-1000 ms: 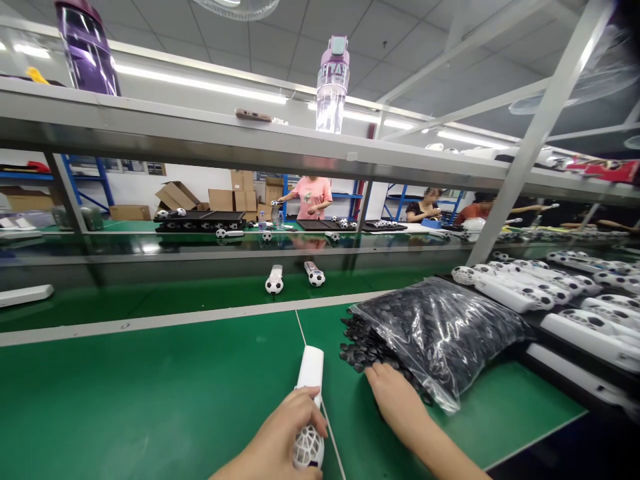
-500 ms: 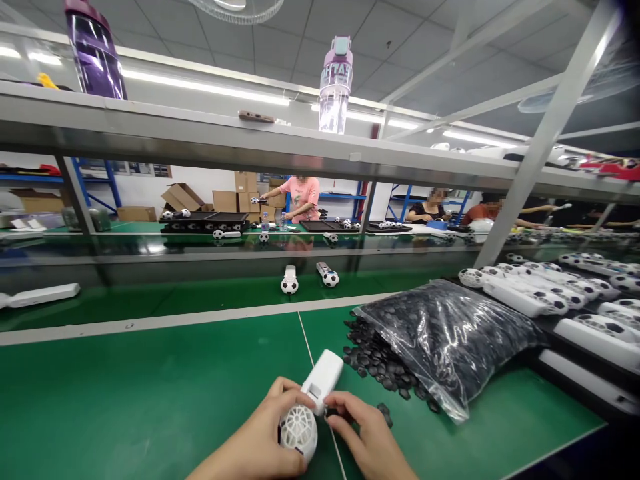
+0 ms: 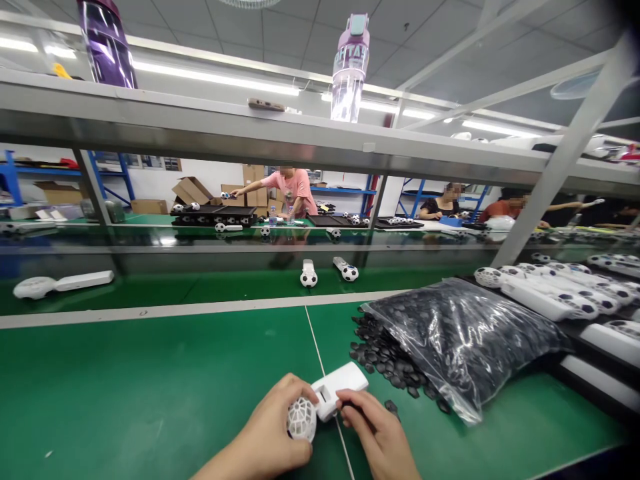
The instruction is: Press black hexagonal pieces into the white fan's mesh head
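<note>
My left hand (image 3: 277,427) is closed around the round lattice head (image 3: 301,420) of a white plastic housing. The head has pentagon and hexagon openings like a football. Its white handle (image 3: 350,383) points up and to the right, with a small rectangular recess near the neck. My right hand (image 3: 375,427) pinches a small black piece, mostly hidden by the fingertips, close to the handle's lower side. Just beyond the right hand, a loose black piece (image 3: 391,407) lies on the green table.
To the right, a clear bag (image 3: 465,340) spills several black pieces (image 3: 385,357). Stacked trays of white football-patterned housings (image 3: 550,287) stand behind it. Finished-looking housings (image 3: 309,274) and a plain one (image 3: 35,287) lie on the green belt (image 3: 200,287). A shelf (image 3: 210,127) crosses overhead; co-workers sit or stand beyond.
The housing's handle has swung clockwise, further to the right. My right hand has moved slightly right with it. The plain housing on the belt has come further into view at left.
</note>
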Demonstrator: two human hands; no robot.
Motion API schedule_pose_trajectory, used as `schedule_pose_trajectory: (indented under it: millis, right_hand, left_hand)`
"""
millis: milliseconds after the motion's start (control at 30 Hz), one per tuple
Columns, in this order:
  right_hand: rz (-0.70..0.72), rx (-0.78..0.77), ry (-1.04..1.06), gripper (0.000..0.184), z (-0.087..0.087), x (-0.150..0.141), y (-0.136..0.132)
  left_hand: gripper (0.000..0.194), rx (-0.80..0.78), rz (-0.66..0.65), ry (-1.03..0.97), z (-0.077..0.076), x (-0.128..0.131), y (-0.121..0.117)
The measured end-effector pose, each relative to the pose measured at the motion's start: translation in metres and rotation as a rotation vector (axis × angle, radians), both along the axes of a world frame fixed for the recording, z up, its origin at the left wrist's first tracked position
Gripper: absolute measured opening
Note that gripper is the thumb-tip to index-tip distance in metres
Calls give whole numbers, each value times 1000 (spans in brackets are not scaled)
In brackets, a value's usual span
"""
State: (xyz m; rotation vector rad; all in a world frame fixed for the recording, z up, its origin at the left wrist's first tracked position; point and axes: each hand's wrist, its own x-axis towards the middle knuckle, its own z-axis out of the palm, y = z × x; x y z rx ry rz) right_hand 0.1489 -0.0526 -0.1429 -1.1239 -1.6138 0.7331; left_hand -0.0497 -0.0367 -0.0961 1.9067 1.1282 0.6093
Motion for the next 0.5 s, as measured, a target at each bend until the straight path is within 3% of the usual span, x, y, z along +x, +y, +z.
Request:
schedule_pose_trajectory:
  millis: [300,500]
  right_hand:
    - [-4,-108,264,34,-6,-6,-2]
    - [23,-19,146,25,-2,-8,-5]
  left_hand:
    - [49,0,9,23,3,1,-1]
    - [36,2,69,-23,-1,4,-2]
